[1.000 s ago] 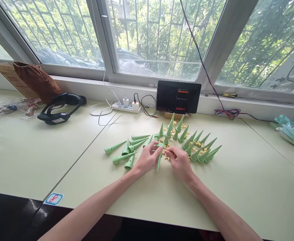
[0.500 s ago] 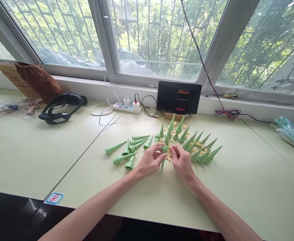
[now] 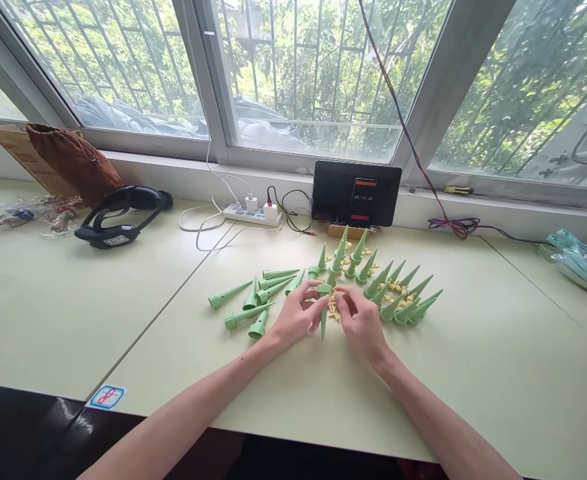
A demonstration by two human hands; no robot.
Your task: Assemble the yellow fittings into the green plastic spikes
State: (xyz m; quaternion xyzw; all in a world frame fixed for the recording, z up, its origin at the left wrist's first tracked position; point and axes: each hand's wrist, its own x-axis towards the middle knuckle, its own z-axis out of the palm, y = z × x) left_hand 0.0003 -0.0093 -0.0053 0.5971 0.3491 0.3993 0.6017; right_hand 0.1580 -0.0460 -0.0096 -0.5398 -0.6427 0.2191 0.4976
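Observation:
My left hand is closed around a green plastic watering spike, whose tip points down and whose wide collar faces up. Beside that collar, the fingers of my right hand are pinched together; whatever they hold is too small or hidden to make out. Small pale-yellow pieces lie between and beyond my hands. More green spikes lie on their sides to the left, one of them farthest out. Behind and to the right, several spikes stand tip up, with yellow pieces among them.
A dark tablet showing a timer leans by the window. A power strip with cables lies left of it. Farther left are a black headset and a brown pouch. Pastel plastic items lie far right.
My right hand's fingertips have drawn slightly away from the spike's collar, and more yellow pieces show between the hands. My left hand still holds the spike, shifted slightly up and left.

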